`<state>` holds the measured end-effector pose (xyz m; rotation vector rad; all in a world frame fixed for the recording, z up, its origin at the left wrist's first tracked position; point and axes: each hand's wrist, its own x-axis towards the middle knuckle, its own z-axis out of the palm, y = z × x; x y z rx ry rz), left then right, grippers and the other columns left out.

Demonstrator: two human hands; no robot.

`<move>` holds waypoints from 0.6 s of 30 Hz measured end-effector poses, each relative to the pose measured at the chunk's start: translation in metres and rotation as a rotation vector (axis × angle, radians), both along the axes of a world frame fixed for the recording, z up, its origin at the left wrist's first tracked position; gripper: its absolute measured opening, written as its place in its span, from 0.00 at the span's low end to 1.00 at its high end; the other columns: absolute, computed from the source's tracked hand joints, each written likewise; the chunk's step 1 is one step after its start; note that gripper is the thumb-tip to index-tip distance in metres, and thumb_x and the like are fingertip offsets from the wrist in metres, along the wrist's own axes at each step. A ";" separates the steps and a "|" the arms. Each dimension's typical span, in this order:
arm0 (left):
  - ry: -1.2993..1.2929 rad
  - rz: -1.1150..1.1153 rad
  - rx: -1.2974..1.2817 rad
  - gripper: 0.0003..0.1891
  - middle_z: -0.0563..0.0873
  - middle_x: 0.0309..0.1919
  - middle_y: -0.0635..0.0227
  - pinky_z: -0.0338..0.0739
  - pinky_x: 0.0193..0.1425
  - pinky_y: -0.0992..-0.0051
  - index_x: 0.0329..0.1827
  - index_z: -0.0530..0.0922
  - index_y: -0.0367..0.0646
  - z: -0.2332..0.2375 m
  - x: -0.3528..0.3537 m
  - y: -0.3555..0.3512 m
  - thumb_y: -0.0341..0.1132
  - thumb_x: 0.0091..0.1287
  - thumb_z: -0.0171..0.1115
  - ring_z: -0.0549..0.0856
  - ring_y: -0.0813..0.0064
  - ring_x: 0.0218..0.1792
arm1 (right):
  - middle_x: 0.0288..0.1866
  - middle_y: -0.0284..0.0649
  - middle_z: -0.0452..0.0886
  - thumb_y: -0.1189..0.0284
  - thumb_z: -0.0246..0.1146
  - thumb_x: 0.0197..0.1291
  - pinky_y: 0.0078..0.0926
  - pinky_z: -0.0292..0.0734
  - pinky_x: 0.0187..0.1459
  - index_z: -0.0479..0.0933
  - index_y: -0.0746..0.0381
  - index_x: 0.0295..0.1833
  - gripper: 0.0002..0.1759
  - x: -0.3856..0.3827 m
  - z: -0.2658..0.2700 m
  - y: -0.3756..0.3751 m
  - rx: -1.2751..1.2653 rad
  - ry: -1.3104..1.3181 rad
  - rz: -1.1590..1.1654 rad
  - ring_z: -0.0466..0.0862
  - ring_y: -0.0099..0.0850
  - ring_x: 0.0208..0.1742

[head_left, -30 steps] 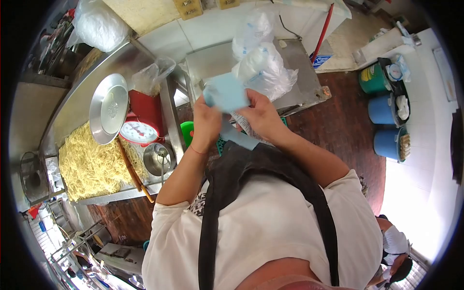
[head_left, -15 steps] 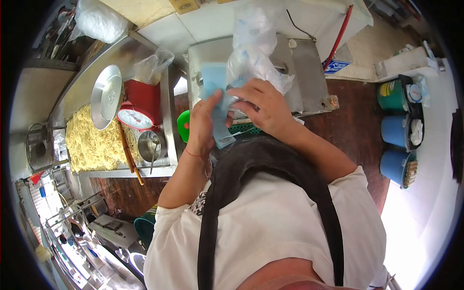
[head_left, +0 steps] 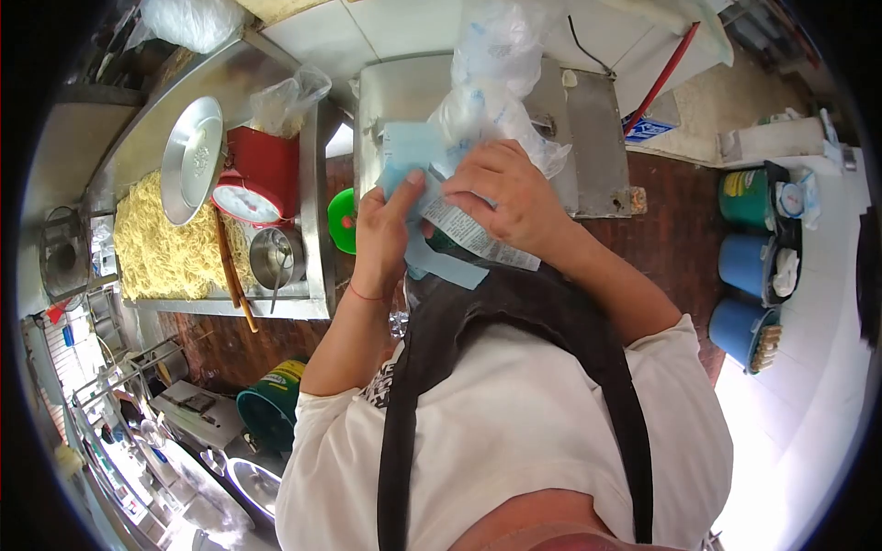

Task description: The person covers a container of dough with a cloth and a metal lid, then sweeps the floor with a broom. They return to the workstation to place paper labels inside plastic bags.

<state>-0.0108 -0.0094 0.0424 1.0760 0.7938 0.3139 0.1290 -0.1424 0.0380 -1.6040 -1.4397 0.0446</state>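
Observation:
Blue paper slips (head_left: 411, 142) are pinched in my left hand (head_left: 384, 220), its thumb lying on top of them. A white printed slip (head_left: 473, 230) hangs from the fingertips of my right hand (head_left: 510, 197), which are closed on its upper end. The two hands are close together, just in front of my dark apron (head_left: 514, 303). Beyond them a clear plastic bag (head_left: 496, 64) lies on a metal surface (head_left: 400, 83). The print on the slips is too small to read.
At the left, a metal counter (head_left: 317, 266) carries yellow noodles (head_left: 161, 243), a red scale (head_left: 262, 165) with a metal pan (head_left: 193, 161), a pot (head_left: 276, 257) and wooden sticks (head_left: 228, 266). A green lid (head_left: 342, 220) is nearby. Blue buckets (head_left: 740, 266) stand at the right.
The white printed slip now stretches out from the blue ones toward my right hand, spread apart at its lower end. The view has shifted slightly.

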 end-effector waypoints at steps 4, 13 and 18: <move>-0.028 -0.004 -0.082 0.12 0.85 0.32 0.70 0.72 0.28 0.79 0.44 0.83 0.39 -0.002 0.000 -0.006 0.41 0.73 0.65 0.81 0.80 0.27 | 0.40 0.34 0.80 0.72 0.71 0.57 0.36 0.71 0.55 0.81 0.57 0.40 0.07 -0.002 -0.001 -0.002 0.008 0.001 0.007 0.81 0.38 0.46; -0.059 -0.065 -0.142 0.13 0.86 0.34 0.69 0.74 0.28 0.77 0.48 0.81 0.40 -0.010 0.002 -0.012 0.42 0.74 0.63 0.82 0.79 0.29 | 0.40 0.35 0.79 0.70 0.70 0.59 0.36 0.70 0.55 0.81 0.57 0.45 0.09 -0.004 -0.012 -0.009 0.035 0.008 -0.015 0.80 0.39 0.46; -0.071 -0.047 -0.235 0.15 0.86 0.37 0.67 0.76 0.30 0.77 0.51 0.80 0.39 -0.009 0.004 -0.011 0.43 0.74 0.63 0.84 0.77 0.31 | 0.40 0.36 0.80 0.67 0.71 0.59 0.37 0.70 0.55 0.82 0.55 0.50 0.14 0.003 -0.004 -0.011 0.051 -0.132 0.020 0.80 0.40 0.46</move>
